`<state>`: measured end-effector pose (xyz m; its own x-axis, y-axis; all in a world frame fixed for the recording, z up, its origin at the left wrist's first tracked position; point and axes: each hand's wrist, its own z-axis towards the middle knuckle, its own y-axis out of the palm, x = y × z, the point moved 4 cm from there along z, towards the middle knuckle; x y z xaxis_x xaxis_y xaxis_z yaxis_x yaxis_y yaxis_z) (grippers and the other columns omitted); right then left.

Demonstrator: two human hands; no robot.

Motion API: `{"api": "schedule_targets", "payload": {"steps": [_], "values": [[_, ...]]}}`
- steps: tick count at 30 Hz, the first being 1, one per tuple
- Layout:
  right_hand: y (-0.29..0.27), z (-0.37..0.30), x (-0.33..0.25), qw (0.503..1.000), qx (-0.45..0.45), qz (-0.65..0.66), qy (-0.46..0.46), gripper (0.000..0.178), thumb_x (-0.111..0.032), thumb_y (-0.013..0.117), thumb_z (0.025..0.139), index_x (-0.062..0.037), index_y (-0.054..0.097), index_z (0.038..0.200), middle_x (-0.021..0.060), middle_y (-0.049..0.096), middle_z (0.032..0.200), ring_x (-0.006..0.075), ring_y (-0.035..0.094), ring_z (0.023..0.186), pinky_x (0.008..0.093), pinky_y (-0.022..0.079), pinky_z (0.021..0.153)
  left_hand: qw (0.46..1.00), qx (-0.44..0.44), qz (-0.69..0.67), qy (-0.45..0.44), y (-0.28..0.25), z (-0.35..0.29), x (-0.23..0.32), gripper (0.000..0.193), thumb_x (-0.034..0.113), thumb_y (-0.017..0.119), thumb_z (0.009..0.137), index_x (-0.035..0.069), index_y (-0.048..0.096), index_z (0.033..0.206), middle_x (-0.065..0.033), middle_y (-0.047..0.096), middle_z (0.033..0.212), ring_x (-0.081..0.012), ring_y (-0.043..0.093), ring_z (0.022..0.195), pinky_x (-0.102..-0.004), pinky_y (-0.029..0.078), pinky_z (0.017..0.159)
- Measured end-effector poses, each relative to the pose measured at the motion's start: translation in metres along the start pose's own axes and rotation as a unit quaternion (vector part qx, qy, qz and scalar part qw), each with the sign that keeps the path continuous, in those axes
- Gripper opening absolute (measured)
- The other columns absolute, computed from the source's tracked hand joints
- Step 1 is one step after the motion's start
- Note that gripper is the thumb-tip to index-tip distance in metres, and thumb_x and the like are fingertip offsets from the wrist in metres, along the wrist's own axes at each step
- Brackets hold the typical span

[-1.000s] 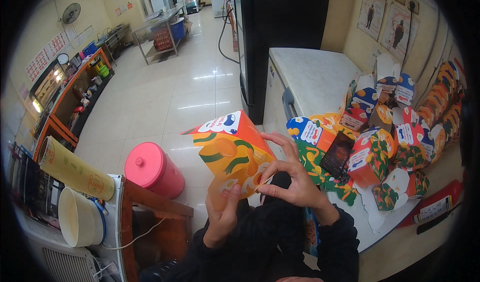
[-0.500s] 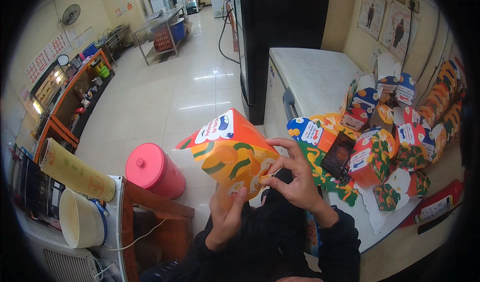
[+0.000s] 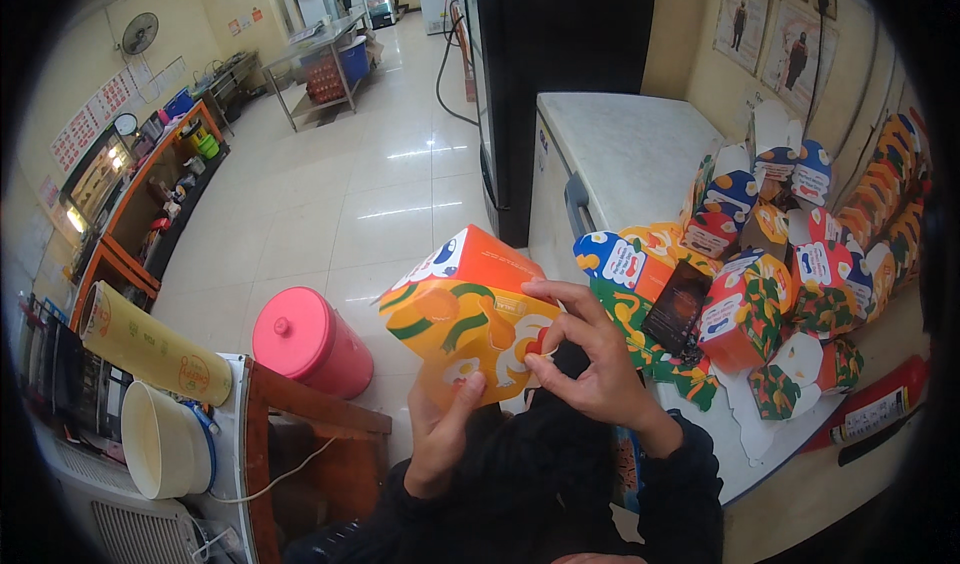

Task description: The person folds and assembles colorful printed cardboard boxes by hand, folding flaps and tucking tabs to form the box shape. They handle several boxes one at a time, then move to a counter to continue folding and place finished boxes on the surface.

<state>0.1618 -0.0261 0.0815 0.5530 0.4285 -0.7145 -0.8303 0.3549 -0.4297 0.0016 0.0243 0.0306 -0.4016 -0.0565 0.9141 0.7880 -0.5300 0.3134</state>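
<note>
A printed cardboard food box [image 3: 475,309], orange, yellow and white with pictures of food, is held in front of me over my lap. Its lower left side is gripped by my left hand [image 3: 443,434], the thumb lying on the yellow face and the other fingers hidden behind the card. At the box's right edge my right hand [image 3: 592,369] is closed, thumb and index finger pinching the card's edge or a small flap there. The inside of the box is turned away from view.
To the right, a white-topped chest [image 3: 640,129] carries several similar boxes [image 3: 745,309], with a dark flat rectangle [image 3: 678,309] among them. A pink lidded bin [image 3: 310,339] stands left. Beside it, a counter holds a cream tub [image 3: 150,444] and yellow cup stack [image 3: 150,344]. A red extinguisher [image 3: 875,404] is far right.
The box has tilted and turned slightly, its upper left corner moving to the right. Both hands keep hold of it, and the right fingers have shifted a little along its edge.
</note>
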Motion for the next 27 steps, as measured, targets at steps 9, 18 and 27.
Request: {"api": "schedule_targets", "payload": {"steps": [9,18,27], "values": [[-0.006,-0.002,0.005,0.998,0.044,-0.05,0.007,0.023,-0.016,0.076,0.07,-0.0061,0.056,0.073,0.0099,0.049,0.122,0.0268,0.046,0.116,0.036,0.037,0.096,0.999,0.034,-0.002,-0.038,0.014,-0.011,-0.007,0.041,0.008,0.059,0.085,0.001,0.042,0.122,-0.0091,0.056,0.108,-0.0168,0.057,0.097,-0.0285,0.047,0.083],[0.003,-0.003,-0.007,0.99,-0.075,-0.047,-0.107,0.03,-0.017,0.076,0.07,-0.0099,0.057,0.092,0.0114,0.045,0.13,0.0308,0.035,0.127,0.0433,0.028,0.104,0.965,-0.059,-0.214,-0.141,-0.014,-0.011,-0.016,0.064,0.027,0.061,0.078,-0.001,0.036,0.13,-0.0167,0.049,0.124,-0.0282,0.052,0.112,-0.04,0.043,0.094],[0.007,-0.001,0.005,0.994,-0.075,0.017,-0.081,0.056,-0.027,0.073,0.074,-0.0089,0.048,0.12,0.0093,0.047,0.127,0.0283,0.037,0.123,0.0426,0.024,0.106,0.932,-0.125,-0.326,-0.098,-0.002,-0.008,-0.03,0.066,0.023,0.063,0.075,-0.002,0.036,0.129,-0.0176,0.049,0.124,-0.0288,0.052,0.113,-0.0411,0.043,0.094]]}}
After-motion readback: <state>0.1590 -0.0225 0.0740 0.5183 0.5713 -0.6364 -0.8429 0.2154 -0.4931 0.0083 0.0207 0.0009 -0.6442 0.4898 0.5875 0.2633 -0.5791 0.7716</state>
